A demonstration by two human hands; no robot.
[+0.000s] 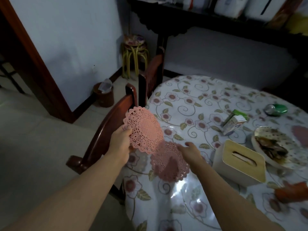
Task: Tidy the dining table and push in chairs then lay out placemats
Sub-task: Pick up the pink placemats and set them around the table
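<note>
Left hand (120, 141) pinches one pink placemat (143, 129); right hand (190, 152) touches another (168, 161).

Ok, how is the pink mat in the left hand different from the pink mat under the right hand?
The held mat is lifted off the table, gripped at its edge by the left hand; the lower mat lies flat on the tablecloth.
The held mat tilts up toward the camera and overlaps the lower mat's top edge.
The right hand only rests on the lower mat's edge.
Both are round, pink and lacy.
</note>
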